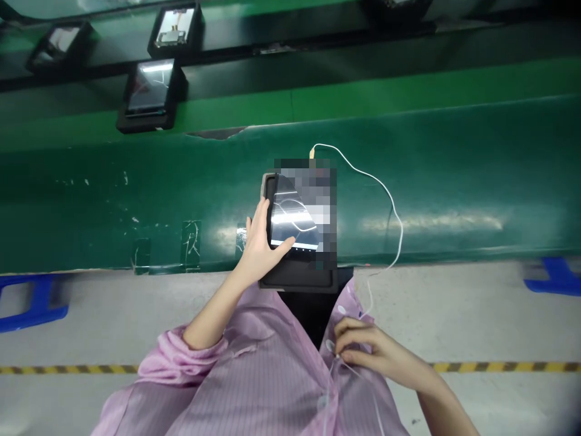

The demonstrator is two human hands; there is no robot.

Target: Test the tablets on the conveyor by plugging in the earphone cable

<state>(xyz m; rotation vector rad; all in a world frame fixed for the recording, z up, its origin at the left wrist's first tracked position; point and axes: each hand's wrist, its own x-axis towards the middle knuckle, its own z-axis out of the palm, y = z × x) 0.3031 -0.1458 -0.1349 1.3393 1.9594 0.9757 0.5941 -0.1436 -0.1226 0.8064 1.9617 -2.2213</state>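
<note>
A tablet (295, 212) with a lit, reflective screen lies in a black tray (295, 278) at the front edge of the green bench; part of it is pixelated. My left hand (261, 242) rests against its left side, fingers stretched along the edge and thumb over the lower screen. From a plug at the tablet's top, a white earphone cable (394, 206) loops right and down over the bench edge. In front of my pink striped shirt, my right hand (363, 348) is closed in a pinch on this cable. Thin white strands hang below those fingers.
Across the green bench (454, 163), a dark lower channel carries other devices in black trays: one screen-up unit (149, 88), an opened unit (175, 27) and another (61, 45) at far left. Blue stool parts (34, 303) show below the bench. Yellow-black tape (68, 369) crosses the floor.
</note>
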